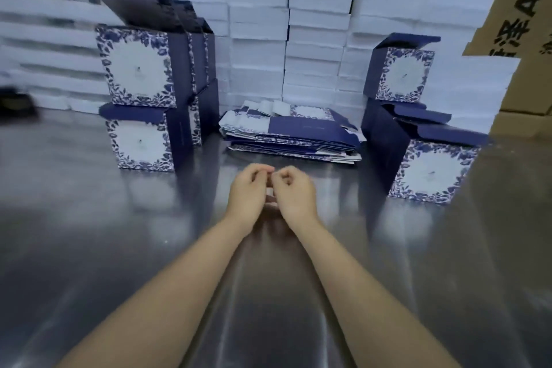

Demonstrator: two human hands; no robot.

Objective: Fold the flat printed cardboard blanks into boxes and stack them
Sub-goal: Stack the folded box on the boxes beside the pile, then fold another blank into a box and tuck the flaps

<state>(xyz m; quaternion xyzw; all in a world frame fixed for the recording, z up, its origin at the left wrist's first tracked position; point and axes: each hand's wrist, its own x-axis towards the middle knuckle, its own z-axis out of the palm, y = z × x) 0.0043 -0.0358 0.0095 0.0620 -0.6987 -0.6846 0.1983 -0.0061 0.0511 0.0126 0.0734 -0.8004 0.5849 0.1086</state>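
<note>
- Flat printed cardboard blanks, blue-and-white floral, loose pile: lying on the shiny steel tabletop, mid-rear. Top sheet is skewed and the edges are uneven.
- Left hand: just in front of the pile, fingers curled in, nothing visible in it.
- Right hand: touching or almost touching the left hand, also in front of the pile. Fingers curled, holding nothing that I can see.
- Folded blue floral boxes, two-high stack: left of the pile, top flaps open.
- Folded blue floral boxes, second group: right of the pile, one raised box behind, flaps up.
- White flat slabs in tall stacks: behind the pile. Brown corrugated cartons are further behind, to the right.
- Step, judged: between boxes, the next blank is not yet picked.
- To do it well: peel only the top sheet, since the pile is ragged and two may lift together. Grip opposite edges, square the tube along the creases before tucking the bottom flaps, then set it flush on a stack so it does not lean.
</note>
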